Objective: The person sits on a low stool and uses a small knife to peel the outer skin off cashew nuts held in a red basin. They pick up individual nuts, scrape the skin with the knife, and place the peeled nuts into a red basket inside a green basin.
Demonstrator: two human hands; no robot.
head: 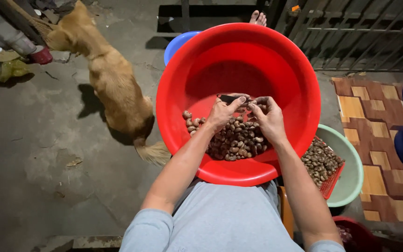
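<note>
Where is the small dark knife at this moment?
In the head view, the knife is in the left hand, over the nuts in the red basin, with its tip close to the right hand.

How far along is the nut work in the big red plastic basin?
Done: nuts fill the pale green bowl. In hand: the left hand holds a dark small tool, the right hand pinches something too small to make out. Left: a heap of brown nuts in the round red plastic basin.
</note>
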